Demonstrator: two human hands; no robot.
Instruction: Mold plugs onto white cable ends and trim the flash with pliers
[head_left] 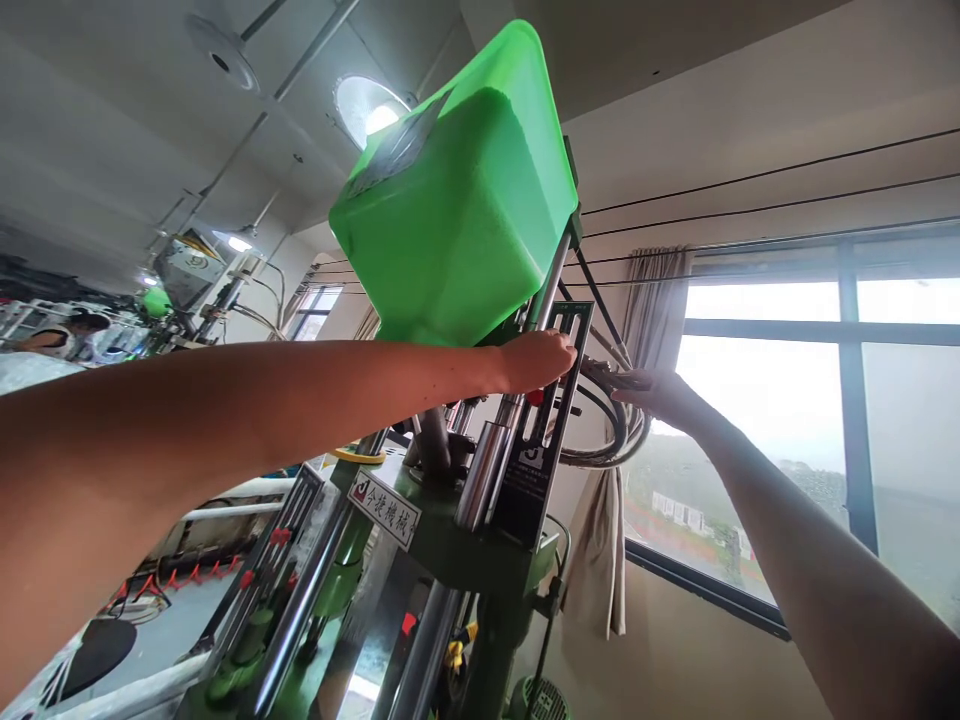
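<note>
My view tilts up at a green vertical moulding machine (450,560) topped by a bright green plastic hopper (450,210). My left hand (536,362) reaches across from the left and closes on the edge of a black slotted plate (541,430) beside a chrome column (480,470). My right hand (656,395) reaches in from the right, its fingers against a bundle of black hoses (607,425) behind the machine. I cannot tell whether those fingers grip the hoses. The hopper's inside is hidden.
A white label with dark characters (384,508) sits on the machine's green body. A curtain (596,560) and a large window (780,400) lie to the right. Far left, a person (64,335) stands near another green-hoppered machine (156,302). Wires cross above.
</note>
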